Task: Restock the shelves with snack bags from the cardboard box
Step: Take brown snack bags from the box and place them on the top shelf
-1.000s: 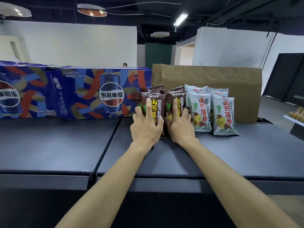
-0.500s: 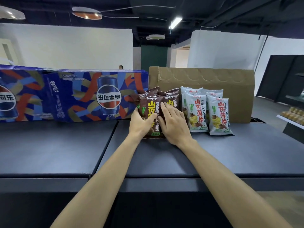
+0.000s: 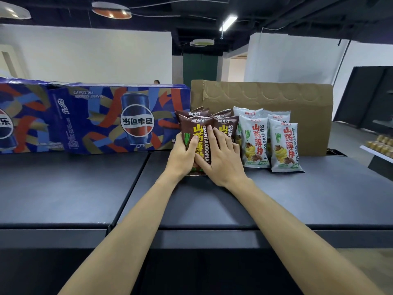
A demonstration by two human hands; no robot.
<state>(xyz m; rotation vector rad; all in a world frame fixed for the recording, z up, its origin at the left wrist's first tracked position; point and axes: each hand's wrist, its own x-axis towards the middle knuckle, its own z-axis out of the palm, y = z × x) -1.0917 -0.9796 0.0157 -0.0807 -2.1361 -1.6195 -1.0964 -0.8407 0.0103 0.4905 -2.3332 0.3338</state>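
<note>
Front brown bag point(image 3: 198, 141): upright, long axis vertical, just right of the blue drink carton point(image 3: 91, 118) | left hand point(image 3: 182, 154): fingers curled round its left edge, gripping | right hand point(image 3: 221, 158): fingers straight, pressing its face | white bags point(image 3: 255, 141): beside, right

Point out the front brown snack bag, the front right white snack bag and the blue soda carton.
front brown snack bag point(image 3: 198, 124): head view, upper front.
front right white snack bag point(image 3: 285, 147): head view, front.
blue soda carton point(image 3: 95, 118): head view, printed side.

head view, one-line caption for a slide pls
Both hands, left hand and right hand, steady the front brown snack bag upright beside white snack bags.
</note>
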